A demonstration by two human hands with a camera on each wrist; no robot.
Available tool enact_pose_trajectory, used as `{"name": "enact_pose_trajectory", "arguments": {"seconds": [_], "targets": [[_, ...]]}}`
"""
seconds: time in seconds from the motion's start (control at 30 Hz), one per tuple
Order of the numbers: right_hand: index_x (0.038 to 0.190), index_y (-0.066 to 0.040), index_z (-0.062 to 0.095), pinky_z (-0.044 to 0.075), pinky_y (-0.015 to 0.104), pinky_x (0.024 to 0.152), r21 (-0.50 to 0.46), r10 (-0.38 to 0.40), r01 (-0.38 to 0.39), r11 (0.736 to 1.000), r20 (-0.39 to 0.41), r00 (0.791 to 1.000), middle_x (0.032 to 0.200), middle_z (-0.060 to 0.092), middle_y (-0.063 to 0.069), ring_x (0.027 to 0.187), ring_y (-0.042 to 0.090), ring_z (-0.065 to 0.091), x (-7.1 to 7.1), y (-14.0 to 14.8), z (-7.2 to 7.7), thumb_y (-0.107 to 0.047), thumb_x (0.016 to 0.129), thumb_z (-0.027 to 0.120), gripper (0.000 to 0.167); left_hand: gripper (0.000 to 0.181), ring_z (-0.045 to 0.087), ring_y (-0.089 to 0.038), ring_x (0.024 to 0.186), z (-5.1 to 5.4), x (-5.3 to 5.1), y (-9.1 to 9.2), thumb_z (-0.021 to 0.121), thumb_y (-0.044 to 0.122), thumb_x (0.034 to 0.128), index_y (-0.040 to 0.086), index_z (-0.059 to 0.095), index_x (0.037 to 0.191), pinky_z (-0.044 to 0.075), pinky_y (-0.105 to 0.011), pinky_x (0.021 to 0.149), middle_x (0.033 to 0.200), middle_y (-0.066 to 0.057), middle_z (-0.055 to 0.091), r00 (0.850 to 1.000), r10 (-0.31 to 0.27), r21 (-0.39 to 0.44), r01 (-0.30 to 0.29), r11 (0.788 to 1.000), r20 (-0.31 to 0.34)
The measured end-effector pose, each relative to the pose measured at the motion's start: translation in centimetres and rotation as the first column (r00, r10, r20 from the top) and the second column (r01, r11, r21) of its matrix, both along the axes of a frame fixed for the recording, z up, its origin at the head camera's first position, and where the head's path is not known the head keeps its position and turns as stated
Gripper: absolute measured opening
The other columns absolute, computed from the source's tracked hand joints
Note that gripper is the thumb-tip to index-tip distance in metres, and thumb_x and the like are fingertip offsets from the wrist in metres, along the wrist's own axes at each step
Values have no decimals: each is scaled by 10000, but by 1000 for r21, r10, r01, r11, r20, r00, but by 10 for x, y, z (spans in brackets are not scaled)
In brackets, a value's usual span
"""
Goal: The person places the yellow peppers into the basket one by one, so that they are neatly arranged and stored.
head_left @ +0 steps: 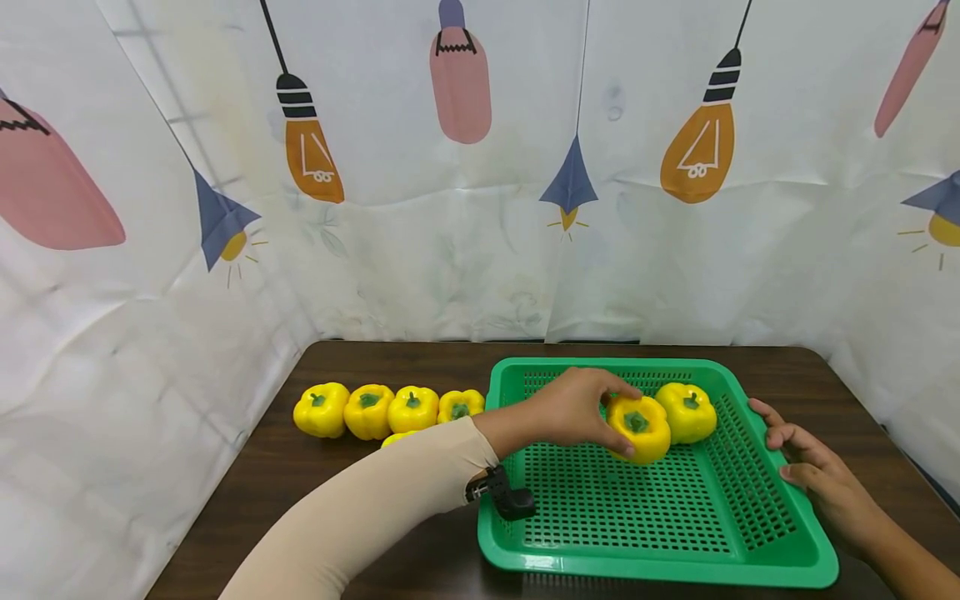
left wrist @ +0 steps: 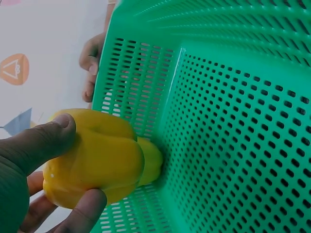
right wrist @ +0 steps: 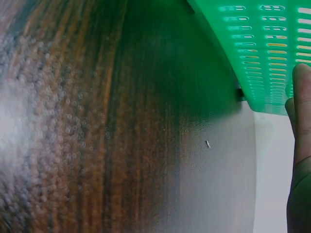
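My left hand [head_left: 573, 406] grips a yellow bell pepper [head_left: 639, 431] over the green basket [head_left: 660, 568], thumb and fingers on its sides. In the left wrist view, the same bell pepper [left wrist: 97, 155] partly covers another one behind it [left wrist: 151, 162]. That second yellow bell pepper [head_left: 686, 413] sits in the basket's far right part. My right hand [head_left: 821, 479] rests its fingertips against the outside of the basket's right rim. In the right wrist view, a straight finger [right wrist: 303, 97] touches the slotted basket wall [right wrist: 257, 43].
A row of several yellow bell peppers [head_left: 367, 412] lies on the dark wooden table [head_left: 255, 508], left of the basket. One more yellow bell pepper [head_left: 396, 437] is mostly hidden behind the left sleeve. A printed white curtain [head_left: 450, 250] hangs behind the table.
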State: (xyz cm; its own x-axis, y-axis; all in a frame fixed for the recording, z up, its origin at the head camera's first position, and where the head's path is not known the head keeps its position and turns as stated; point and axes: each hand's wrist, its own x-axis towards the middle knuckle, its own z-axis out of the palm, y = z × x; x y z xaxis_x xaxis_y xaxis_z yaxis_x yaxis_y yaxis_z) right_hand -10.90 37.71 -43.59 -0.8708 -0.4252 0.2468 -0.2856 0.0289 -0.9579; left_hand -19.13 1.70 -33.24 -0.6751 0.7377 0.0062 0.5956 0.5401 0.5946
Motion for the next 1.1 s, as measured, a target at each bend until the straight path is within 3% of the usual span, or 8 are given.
{"name": "enact_pose_trajectory", "arguments": {"seconds": [0.2,0.53,0.8,1.1], "targets": [[1128,-71,430,478,196,939,-1,1,-1,1000,-1,1000,1694,78,-53,1426,-20,232,-1,0,0,162,961,272,326,669,605,-71,972,-1,2,8,927,352,773,223,669,1377,479,-144,734,1216,135,635,1000,-12,-5,12,1000,3],[1133,-68,430,498,214,939,-13,9,-9,1000,2,1000,1692,82,-61,1419,-19,254,0,0,-1,164,962,265,331,668,548,13,858,-9,4,24,927,376,767,224,675,1366,465,-124,720,1178,152,638,1000,0,-22,-1,1000,-13],[1127,-64,426,472,190,953,-5,0,0,1000,-2,1000,1693,84,-48,1425,-23,238,0,1,0,161,963,268,320,665,531,58,1105,-15,6,36,925,409,761,222,684,1352,410,-87,847,1298,161,634,998,-20,-53,17,998,-62],[1135,-72,434,518,229,929,-27,14,-14,1000,12,1000,1688,86,-62,1407,2,286,-1,2,-2,168,960,261,344,669,532,56,1135,-19,6,44,922,431,758,225,685,1348,393,-76,864,1302,168,632,997,-8,-59,3,998,-82]]}}
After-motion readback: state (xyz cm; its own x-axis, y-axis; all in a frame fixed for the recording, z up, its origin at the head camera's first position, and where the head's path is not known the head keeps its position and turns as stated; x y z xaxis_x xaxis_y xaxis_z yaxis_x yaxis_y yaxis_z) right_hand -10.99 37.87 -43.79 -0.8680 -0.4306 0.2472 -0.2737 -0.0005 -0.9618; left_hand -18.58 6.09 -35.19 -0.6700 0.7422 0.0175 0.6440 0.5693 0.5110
